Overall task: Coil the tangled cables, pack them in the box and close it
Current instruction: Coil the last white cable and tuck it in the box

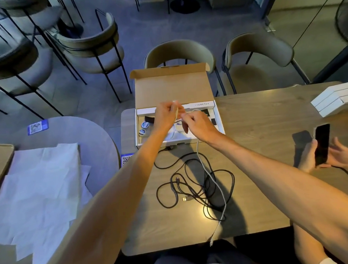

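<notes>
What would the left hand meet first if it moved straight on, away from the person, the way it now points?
Probably the raised lid of the open box: the left hand is over the box and points at it. Depth is unclear from this view.

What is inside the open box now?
Inside the box I see two round tins, some dark items and part of the white cable. The left hand and right hand cover the middle, so the rest is hidden.
</notes>
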